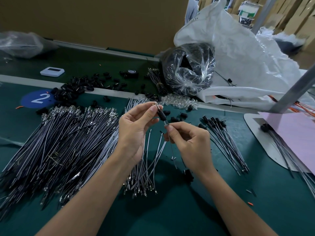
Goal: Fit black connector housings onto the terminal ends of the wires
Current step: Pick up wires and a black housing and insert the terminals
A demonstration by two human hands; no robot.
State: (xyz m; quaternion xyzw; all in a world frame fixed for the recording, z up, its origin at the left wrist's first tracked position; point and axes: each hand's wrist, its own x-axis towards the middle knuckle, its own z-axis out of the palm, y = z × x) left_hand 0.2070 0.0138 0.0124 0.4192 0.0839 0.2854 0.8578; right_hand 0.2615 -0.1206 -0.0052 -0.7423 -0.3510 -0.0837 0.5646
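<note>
I see my left hand (pixel 134 126) pinching the wire (pixel 172 151) at its tip, right hand (pixel 189 142) pinching below the black housing (pixel 162 116) threaded between them; wire pile (pixel 59 142) left, finished wires (pixel 223 133) right, loose housings (pixel 73 90) behind.

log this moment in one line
left hand: pinches terminal end | right hand: pinches wire | black housing: on wire between hands

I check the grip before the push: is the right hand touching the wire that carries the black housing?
Touching. The head view shows the right hand pinching the wire just below the black housing.
</note>
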